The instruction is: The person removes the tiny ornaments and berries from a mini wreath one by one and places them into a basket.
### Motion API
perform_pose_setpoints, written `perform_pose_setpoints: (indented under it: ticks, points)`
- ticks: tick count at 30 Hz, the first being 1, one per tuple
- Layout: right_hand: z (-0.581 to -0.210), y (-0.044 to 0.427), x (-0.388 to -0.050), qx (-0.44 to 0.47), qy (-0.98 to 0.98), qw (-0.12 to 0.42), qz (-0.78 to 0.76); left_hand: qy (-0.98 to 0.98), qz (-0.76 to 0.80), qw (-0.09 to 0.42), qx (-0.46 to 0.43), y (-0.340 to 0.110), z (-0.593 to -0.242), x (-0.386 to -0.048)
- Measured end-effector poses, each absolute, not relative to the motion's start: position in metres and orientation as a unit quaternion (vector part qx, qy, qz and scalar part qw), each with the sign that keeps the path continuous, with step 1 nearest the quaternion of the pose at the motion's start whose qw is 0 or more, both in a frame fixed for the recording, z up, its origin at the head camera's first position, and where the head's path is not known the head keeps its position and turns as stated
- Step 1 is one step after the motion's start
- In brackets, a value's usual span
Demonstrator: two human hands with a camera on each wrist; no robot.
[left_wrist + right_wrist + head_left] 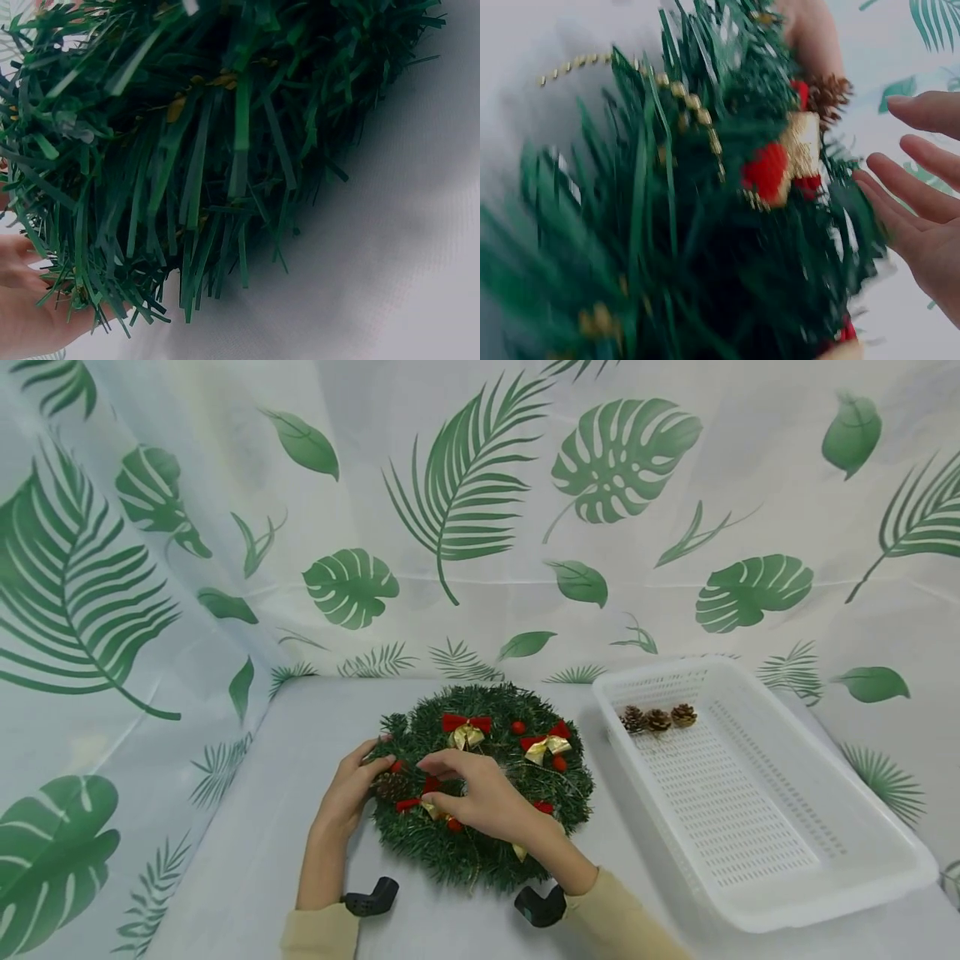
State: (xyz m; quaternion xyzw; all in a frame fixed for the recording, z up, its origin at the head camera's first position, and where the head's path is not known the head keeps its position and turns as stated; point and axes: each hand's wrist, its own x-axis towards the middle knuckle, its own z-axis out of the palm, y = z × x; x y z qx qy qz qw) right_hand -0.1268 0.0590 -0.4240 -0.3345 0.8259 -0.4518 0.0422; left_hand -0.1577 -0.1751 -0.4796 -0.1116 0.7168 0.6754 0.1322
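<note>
A green tinsel wreath (420, 845) lies on the white-covered table, decorated with red-and-gold bows (467, 727), red berries (518, 727) and a gold bead string (697, 105). My left hand (347, 793) grips its left edge, thumb on top beside a brown pine cone (392, 787) set in the greenery; tinsel hides some fingers in the left wrist view. Above the wreath's middle is my right hand (491, 797), its fingers loosely bent and apart. Nothing shows between those fingers (911, 180) in the right wrist view.
A white plastic basket (675, 852) stands to the right of the wreath. Three pine cones (658, 720) lie at its far left end. Behind the table hangs a white cloth (480, 635) printed with green leaves. Black devices (372, 897) sit at both wrists.
</note>
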Motion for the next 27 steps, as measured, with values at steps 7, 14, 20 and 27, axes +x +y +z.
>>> perform_pose_setpoints:
  ticks: [7,14,20,27]
  points:
    - [-0.423,0.04,-0.124,-0.345,0.828,0.044,-0.439,0.712,0.683,0.128,-0.098,-0.175,-0.48,-0.157]
    - [-0.429,0.028,-0.125,-0.372,0.829,0.015,-0.418,0.713,0.684,0.12,-0.09,-0.174,-0.478,-0.156]
    - [-0.432,0.021,-0.125,-0.382,0.84,-0.003,-0.386,0.723,0.676,0.115,-0.088,-0.173,-0.478,-0.157]
    - [-0.436,0.013,-0.126,-0.389,0.85,-0.02,-0.354,0.725,0.674,0.111,-0.092,-0.174,-0.481,-0.159]
